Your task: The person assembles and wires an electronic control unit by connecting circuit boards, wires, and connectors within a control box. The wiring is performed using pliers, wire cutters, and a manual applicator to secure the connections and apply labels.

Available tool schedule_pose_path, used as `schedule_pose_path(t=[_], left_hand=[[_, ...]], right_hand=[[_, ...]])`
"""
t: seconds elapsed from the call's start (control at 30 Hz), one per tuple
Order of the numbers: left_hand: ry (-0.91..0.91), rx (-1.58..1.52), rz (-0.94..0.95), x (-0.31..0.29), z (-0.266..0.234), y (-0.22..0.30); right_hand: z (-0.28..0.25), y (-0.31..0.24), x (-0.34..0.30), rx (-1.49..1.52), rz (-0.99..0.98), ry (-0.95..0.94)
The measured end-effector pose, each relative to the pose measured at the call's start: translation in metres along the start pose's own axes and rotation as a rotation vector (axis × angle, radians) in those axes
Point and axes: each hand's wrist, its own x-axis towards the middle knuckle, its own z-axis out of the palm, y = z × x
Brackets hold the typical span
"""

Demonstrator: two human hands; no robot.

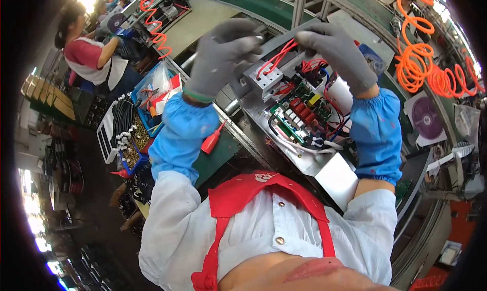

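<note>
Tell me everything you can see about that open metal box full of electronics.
The open metal box looks silvery, with bare sheet-like walls, and lies at a slant just right of the picture's centre. Inside are a green circuit board, rounded dark-red parts and tangled wires. Toward its far left is a pale block, from which red leads rise to the fingertips of the right hand; whether they are pinched is unclear.

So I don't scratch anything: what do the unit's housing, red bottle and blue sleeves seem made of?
Housing: probably sheet metal, smooth and silvery, with bright reflections and crisp edges.
Red bottle: likely plastic, evenly coloured, with a tapered nozzle.
Blue sleeves: thin fabric or plastic film, wrinkled, slightly glossy; I can't tell which.
</note>
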Motion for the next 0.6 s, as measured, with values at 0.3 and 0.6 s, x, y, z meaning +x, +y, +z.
schedule_pose_path(t=[0.3,0.6], left_hand=[[-0.265,0.075,0.172,0.024,0.04,0.0],[-0.217,0.772,0.2,0.05,0.007,-0.02]], right_hand=[[-0.012,-0.019,-0.011,0.361,0.189,-0.237],[-0.05,0.022,0.021,-0.104,0.216,-0.067]])
